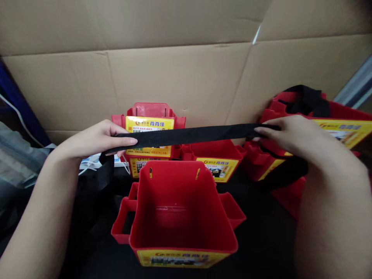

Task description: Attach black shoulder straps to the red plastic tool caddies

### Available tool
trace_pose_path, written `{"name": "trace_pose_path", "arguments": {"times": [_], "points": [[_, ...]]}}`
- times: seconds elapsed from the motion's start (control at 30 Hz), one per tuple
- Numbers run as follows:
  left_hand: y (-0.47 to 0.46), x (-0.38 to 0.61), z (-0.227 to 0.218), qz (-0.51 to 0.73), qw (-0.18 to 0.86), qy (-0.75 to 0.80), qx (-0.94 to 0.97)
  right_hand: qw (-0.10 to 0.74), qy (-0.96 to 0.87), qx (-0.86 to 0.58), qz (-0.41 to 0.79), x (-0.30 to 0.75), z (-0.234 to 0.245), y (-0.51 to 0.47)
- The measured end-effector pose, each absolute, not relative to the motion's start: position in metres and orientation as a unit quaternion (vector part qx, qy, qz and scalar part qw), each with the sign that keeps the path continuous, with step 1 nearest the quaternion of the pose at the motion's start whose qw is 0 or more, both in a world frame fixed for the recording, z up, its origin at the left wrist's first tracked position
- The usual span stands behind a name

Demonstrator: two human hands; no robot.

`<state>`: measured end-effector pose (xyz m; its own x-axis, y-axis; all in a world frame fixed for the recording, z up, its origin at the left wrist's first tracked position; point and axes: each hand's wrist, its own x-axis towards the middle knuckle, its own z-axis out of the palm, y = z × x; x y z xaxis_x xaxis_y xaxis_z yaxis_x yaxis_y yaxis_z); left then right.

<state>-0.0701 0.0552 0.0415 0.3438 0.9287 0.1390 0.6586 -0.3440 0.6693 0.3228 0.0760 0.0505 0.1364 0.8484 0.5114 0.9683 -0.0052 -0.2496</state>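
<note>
A black webbing strap stretches nearly level between my two hands, above a red plastic box. My left hand pinches it at one end, thumb on top, and a loose part hangs below that hand. My right hand grips the other end between thumb and fingers. Below the strap stands the red box, its open top facing me. Two narrow slots pierce its tall back wall, small side pockets stick out left and right, and a yellow label covers the front.
Behind stand stacked red boxes with yellow labels and another red box. More red boxes with black straps are piled at the right. A cardboard wall closes off the back. White cables lie at the left on the black surface.
</note>
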Motion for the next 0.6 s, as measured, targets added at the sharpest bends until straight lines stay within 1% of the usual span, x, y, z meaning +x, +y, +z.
{"name": "trace_pose_path", "arguments": {"times": [0.07,0.1,0.13,0.17,0.2,0.27,0.33,0.37,0.47,0.53,0.6], "points": [[0.05,-0.059,0.042,0.283,0.221,0.488,0.796,0.284,-0.716,-0.618,-0.154,0.302,0.046,0.07],[0.048,-0.049,0.041,0.299,0.189,0.467,0.811,0.297,-0.755,-0.566,-0.148,0.284,0.043,0.064],[0.046,-0.038,0.039,0.315,0.15,0.442,0.827,0.309,-0.785,-0.521,-0.133,0.264,0.041,0.057],[0.043,-0.026,0.037,0.328,0.108,0.418,0.84,0.347,-0.819,-0.451,-0.077,0.243,0.038,0.05],[0.042,-0.014,0.034,0.338,0.067,0.401,0.849,0.358,-0.846,-0.395,-0.024,0.223,0.035,0.044],[0.039,0.003,0.03,0.35,0.006,0.381,0.856,0.358,-0.868,-0.343,0.013,0.197,0.03,0.037],[0.039,0.006,0.029,0.35,-0.017,0.383,0.855,0.351,-0.868,-0.35,0.02,0.193,0.028,0.04],[0.04,0.001,0.03,0.345,-0.012,0.389,0.854,0.353,-0.859,-0.37,0.012,0.2,0.028,0.045],[0.045,-0.027,0.036,0.311,0.047,0.417,0.853,0.358,-0.806,-0.468,-0.055,0.242,0.036,0.06],[0.047,-0.046,0.04,0.285,0.089,0.431,0.852,0.327,-0.76,-0.554,-0.098,0.271,0.043,0.067],[0.049,-0.053,0.041,0.28,0.11,0.438,0.847,0.283,-0.739,-0.598,-0.124,0.286,0.047,0.067]]}}
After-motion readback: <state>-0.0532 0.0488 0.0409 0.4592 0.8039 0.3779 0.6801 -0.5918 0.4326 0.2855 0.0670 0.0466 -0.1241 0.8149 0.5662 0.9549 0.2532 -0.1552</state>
